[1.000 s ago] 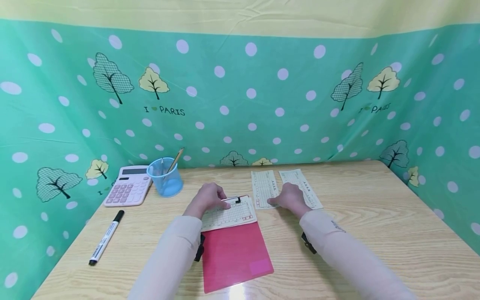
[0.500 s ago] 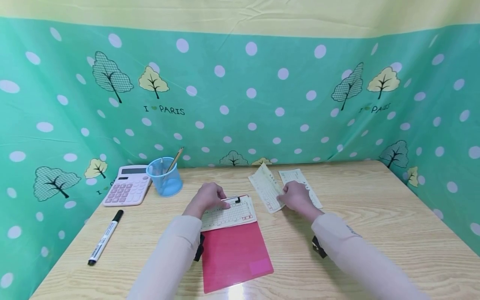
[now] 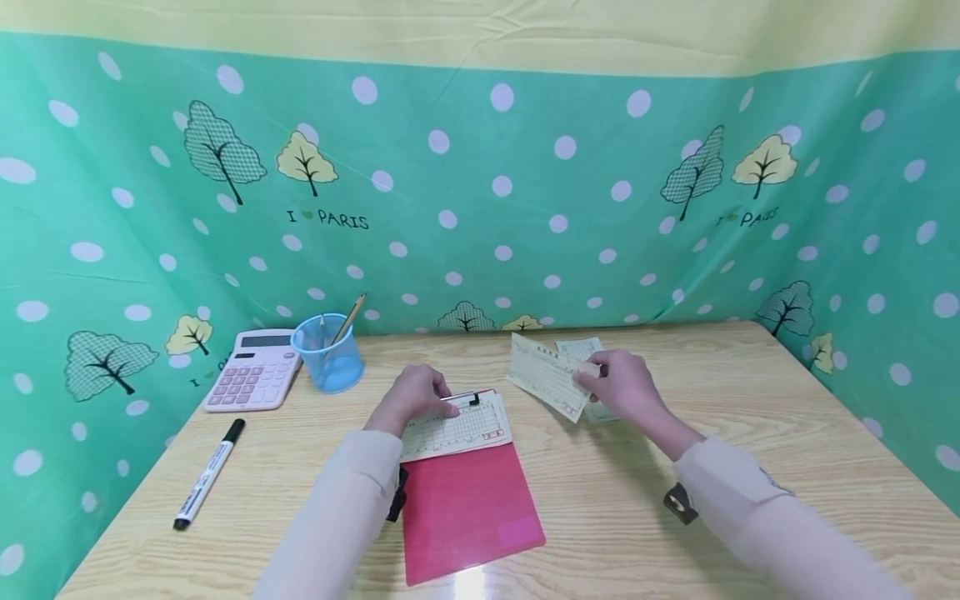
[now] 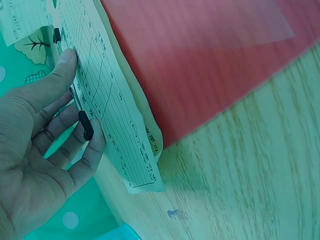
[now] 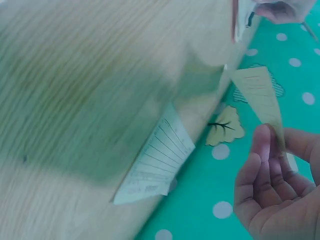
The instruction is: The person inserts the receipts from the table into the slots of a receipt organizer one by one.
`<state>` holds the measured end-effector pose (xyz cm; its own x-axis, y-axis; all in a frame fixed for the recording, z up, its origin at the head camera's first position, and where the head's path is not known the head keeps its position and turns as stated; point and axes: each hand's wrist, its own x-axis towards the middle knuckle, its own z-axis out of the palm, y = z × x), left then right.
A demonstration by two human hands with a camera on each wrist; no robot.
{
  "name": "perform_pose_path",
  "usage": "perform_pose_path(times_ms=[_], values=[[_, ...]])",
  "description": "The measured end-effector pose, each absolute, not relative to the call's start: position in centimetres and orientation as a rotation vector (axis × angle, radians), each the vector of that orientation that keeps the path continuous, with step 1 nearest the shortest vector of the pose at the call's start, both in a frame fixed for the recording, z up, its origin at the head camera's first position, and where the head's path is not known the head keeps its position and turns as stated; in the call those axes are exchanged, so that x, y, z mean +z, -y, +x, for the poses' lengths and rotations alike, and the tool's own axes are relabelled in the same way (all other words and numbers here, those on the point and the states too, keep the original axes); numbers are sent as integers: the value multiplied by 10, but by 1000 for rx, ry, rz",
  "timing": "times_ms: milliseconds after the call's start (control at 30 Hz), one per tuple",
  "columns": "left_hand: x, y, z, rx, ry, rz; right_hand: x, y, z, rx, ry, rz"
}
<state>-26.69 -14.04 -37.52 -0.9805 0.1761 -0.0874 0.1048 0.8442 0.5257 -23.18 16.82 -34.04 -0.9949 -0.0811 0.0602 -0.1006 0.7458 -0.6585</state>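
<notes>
A red clipboard (image 3: pixel 472 517) lies in the middle of the table, with a small stack of printed forms (image 3: pixel 472 429) at its clip end. My left hand (image 3: pixel 416 398) grips the clip, a metal wire with black tips (image 4: pixel 86 125), between thumb and fingers in the left wrist view. Up off the table, a printed paper slip (image 3: pixel 543 372) is pinched by one side in my right hand (image 3: pixel 630 385). It bends slightly and overlaps a second slip (image 5: pixel 160 162) that lies on the table behind it. In the right wrist view, thumb and fingertips meet on the held slip (image 5: pixel 257 92).
On the left stand a pink calculator (image 3: pixel 253 371) and a blue mesh pen cup (image 3: pixel 333 362) holding a pencil (image 3: pixel 351 318). A black-and-white marker (image 3: pixel 210 475) lies nearer the front. Green dotted cloth (image 3: pixel 480 208) hangs behind the wooden table (image 3: pixel 780 433).
My right hand has lifted the nearer slip off the table and drawn it to the right, partly over the other slip. The left hand has stayed at the clip.
</notes>
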Motion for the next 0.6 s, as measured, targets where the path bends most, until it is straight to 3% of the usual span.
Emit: perform_pose_path(times_ms=[600], values=[[-376, 140, -267, 827, -2879, 204, -324, -173, -203, 1300, 2699, 477]])
